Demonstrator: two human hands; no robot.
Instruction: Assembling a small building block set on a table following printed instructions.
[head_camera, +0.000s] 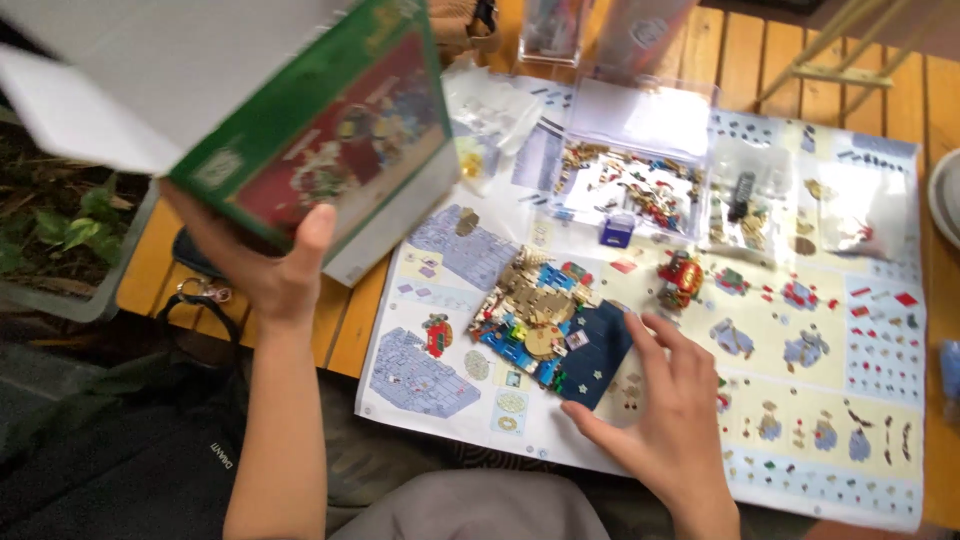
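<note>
Left hand (265, 270) lifts box (300, 130) | right hand (670, 400) touches model (545, 325) (sheet edge near)

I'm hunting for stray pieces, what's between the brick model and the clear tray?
In the head view, a small blue box sits on the instruction sheet between the model and tray.

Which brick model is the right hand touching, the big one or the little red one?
The big one. The right hand rests on the dark blue corner of the blue-and-gold model. The little red model sits apart, farther up the instruction sheet.

Green-red box (320, 130) tilted, held aloft; brick model (545, 320), blue-gold, flat on instruction sheet.
</note>
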